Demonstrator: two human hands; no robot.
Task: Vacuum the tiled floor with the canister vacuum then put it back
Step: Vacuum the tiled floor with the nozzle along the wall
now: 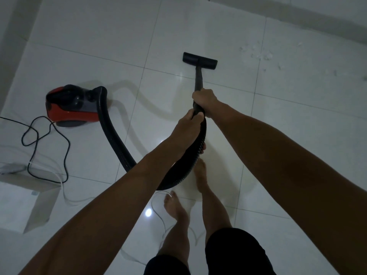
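A red and black canister vacuum point(71, 105) sits on the white tiled floor point(99, 56) at the left. Its black ribbed hose point(113, 139) curves down and back up to a black wand point(198, 78). The wand ends in a flat black floor head point(199, 60) resting on the tiles ahead of me. My right hand point(205, 100) grips the wand higher up. My left hand point(188, 126) grips just below it, where wand meets hose. White scraps of debris point(262, 56) lie scattered on the tiles to the right of the head.
The vacuum's black power cord point(47, 139) loops on the floor at the left. A white cable point(158, 213) trails near my bare feet point(174, 205). A white box-like object point(21, 205) stands at the lower left. Walls run along the left and top right.
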